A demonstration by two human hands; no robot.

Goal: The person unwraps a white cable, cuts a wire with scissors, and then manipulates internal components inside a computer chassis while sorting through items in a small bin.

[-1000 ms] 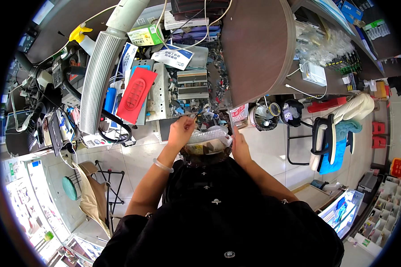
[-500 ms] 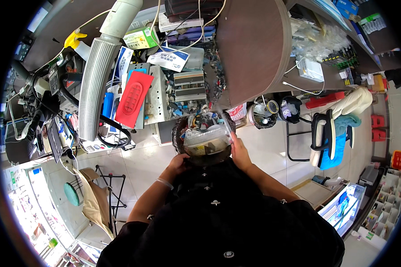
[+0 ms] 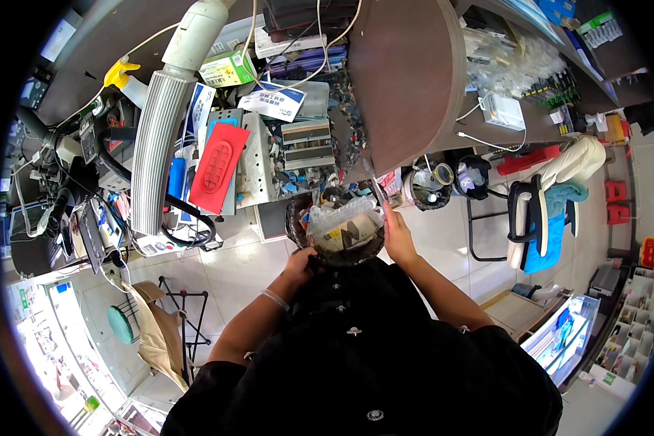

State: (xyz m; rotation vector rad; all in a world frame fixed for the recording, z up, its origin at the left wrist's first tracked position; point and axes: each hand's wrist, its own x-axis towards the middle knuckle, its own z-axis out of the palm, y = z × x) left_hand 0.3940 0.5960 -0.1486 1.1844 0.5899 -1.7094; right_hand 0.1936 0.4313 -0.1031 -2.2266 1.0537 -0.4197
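My left hand (image 3: pixel 299 266) is closed on the near left rim of a waste bin (image 3: pixel 293 224) with a dark liner. Crumpled clear plastic (image 3: pixel 339 212) and pale scraps fill the bin, which sits against my body just below the desk edge. On the bin's right side, my right hand (image 3: pixel 398 236) is closed around a thin, long, flat tool (image 3: pixel 378 190). Its far end points at the desk edge and is blurred, so its kind is unclear. Small dark and blue scraps (image 3: pixel 352 120) lie on the desk beyond, beside a stack of grey metal-edged blocks (image 3: pixel 307 144).
A ribbed grey hose (image 3: pixel 156 152) hangs over the desk's left side, near a red mat (image 3: pixel 219 167). The curved brown desk panel (image 3: pixel 407 80) stands ahead right. Another lined bin (image 3: pixel 429 190) and a chair (image 3: pixel 534 225) are right; a folding chair (image 3: pixel 160 327) is left.
The tool in my right hand has shifted slightly right and away from the plastic, toward the desk edge. The bin's contents look rearranged, with more pale scraps showing. My left hand still grips the rim.
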